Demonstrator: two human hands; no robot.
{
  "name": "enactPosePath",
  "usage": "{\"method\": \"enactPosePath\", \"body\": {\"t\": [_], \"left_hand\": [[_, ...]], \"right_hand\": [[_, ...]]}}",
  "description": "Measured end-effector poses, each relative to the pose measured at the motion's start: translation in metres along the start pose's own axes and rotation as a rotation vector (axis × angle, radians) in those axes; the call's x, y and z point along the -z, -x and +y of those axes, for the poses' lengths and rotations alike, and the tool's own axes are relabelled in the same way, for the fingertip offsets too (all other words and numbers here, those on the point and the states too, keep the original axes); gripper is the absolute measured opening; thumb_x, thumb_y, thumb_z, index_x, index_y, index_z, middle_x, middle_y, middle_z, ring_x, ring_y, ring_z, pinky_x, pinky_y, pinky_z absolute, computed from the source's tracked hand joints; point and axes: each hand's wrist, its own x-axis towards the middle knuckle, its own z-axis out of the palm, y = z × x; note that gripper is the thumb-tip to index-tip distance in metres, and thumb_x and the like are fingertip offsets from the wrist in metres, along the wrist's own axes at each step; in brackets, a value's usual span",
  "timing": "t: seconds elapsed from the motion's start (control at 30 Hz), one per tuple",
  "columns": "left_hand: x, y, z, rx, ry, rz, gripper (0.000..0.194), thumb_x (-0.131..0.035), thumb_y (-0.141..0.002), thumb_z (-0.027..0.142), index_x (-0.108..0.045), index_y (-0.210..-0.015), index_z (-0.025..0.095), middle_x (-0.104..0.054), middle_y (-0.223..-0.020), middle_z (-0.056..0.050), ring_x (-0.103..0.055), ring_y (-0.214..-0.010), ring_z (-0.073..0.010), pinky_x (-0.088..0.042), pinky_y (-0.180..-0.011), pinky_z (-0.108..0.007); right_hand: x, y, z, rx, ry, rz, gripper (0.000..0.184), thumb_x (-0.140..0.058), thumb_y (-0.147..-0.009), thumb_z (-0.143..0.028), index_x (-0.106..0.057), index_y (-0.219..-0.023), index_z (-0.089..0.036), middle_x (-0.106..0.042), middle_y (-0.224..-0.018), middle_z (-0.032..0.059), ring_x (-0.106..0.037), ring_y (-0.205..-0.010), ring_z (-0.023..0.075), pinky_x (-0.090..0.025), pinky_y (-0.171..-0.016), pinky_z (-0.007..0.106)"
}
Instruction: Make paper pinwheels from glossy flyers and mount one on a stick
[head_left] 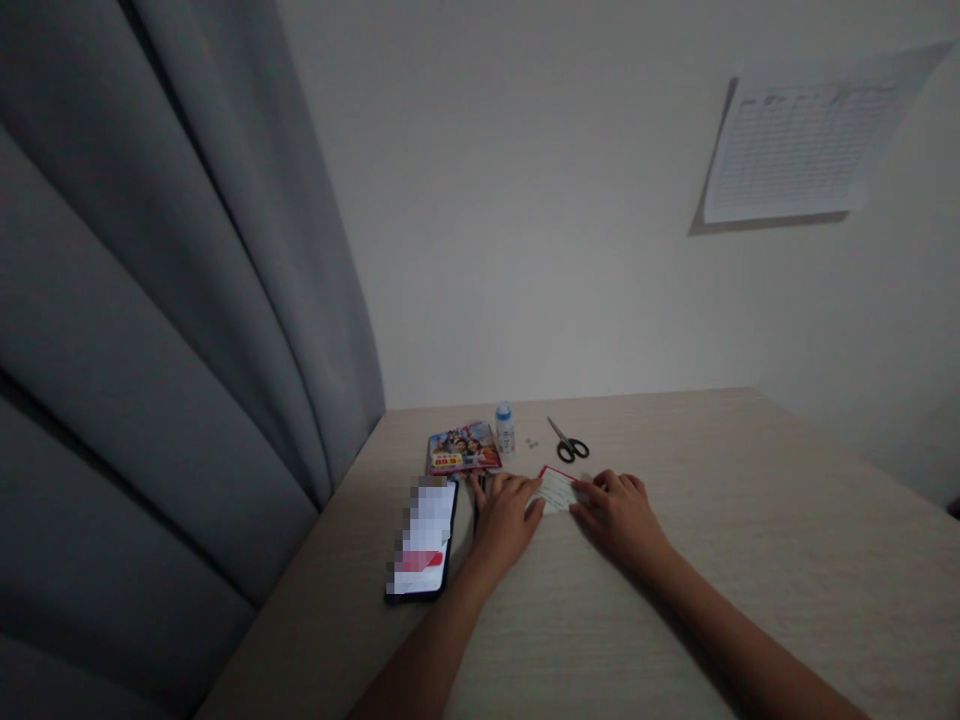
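On pale tabletop (712,470), short of its far edge, we are finding paper (556,496) between left hand (510,508) and right hand (619,512), both half-curled, touching it, pinch unconfirmable; we are judging it light, creasable, best edge-held.

A left hand (506,513) and a right hand (621,512) touching a small red-edged paper (556,491), black-handled scissors (568,445) and a blue-capped bottle (505,430) beyond, a colourful leaflet (465,447) beside the bottle, a lit phone (partly pixelated) (429,540) on the pale table (757,540).

Pale wood-grain table (757,530) beneath phone (427,538), colourful booklet (466,446), blue-capped bottle (505,431), scissors (565,441), red-edged paper (556,491).
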Motion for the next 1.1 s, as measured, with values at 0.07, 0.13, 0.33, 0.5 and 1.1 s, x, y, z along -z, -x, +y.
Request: {"method": "enactPosePath", "body": {"t": [0.07, 0.13, 0.33, 0.5, 1.1], "left_hand": [[-0.0009, -0.0012, 0.0005, 0.010, -0.015, 0.001, 0.032, -0.054, -0.097, 0.037, -0.063, -0.127, 0.033, -0.068, -0.122, -0.004, -0.048, -0.121, -0.0280, 0.006, -0.115, -0.069], [-0.0022, -0.0025, 0.0013, 0.014, -0.025, 0.004, 0.032, -0.052, -0.097, 0.038, -0.062, -0.128, 0.033, -0.068, -0.121, -0.005, -0.047, -0.121, -0.0287, 0.005, -0.115, -0.070], [-0.0058, -0.0045, 0.0049, 0.019, -0.072, 0.012, 0.034, -0.055, -0.095, 0.034, -0.063, -0.128, 0.034, -0.066, -0.117, -0.004, -0.048, -0.120, -0.0298, 0.002, -0.113, -0.074], [-0.0063, -0.0048, 0.0066, 0.027, -0.095, 0.008, 0.033, -0.054, -0.095, 0.031, -0.064, -0.127, 0.033, -0.065, -0.116, -0.005, -0.047, -0.120, -0.0301, 0.001, -0.114, -0.073], [-0.0078, -0.0083, 0.0052, 0.023, -0.084, 0.011, 0.032, -0.056, -0.095, 0.028, -0.065, -0.124, 0.033, -0.065, -0.114, -0.005, -0.047, -0.119, -0.0306, 0.003, -0.111, -0.077]], "right_hand": [[-0.0005, -0.0003, 0.0005, -0.004, -0.004, -0.004, 0.037, -0.056, -0.094, -0.046, -0.066, -0.126, -0.030, -0.065, -0.109, 0.0101, -0.059, -0.099, 0.0248, -0.033, -0.099, 0.041], [-0.0014, -0.0008, 0.0009, -0.006, 0.003, -0.009, 0.037, -0.055, -0.095, -0.046, -0.066, -0.126, -0.031, -0.065, -0.109, 0.0101, -0.059, -0.099, 0.0250, -0.033, -0.098, 0.041], [-0.0030, -0.0013, -0.0005, -0.002, 0.055, 0.002, 0.034, -0.054, -0.096, -0.047, -0.066, -0.125, -0.035, -0.063, -0.108, 0.0093, -0.058, -0.098, 0.0258, -0.032, -0.097, 0.043], [-0.0014, -0.0009, -0.0018, 0.007, 0.082, -0.001, 0.033, -0.054, -0.096, -0.047, -0.066, -0.124, -0.034, -0.063, -0.106, 0.0095, -0.058, -0.097, 0.0259, -0.032, -0.096, 0.043], [-0.0002, -0.0024, -0.0028, -0.017, 0.054, -0.005, 0.034, -0.052, -0.096, -0.048, -0.067, -0.123, -0.033, -0.064, -0.106, 0.0101, -0.058, -0.100, 0.0259, -0.030, -0.100, 0.044]]}}
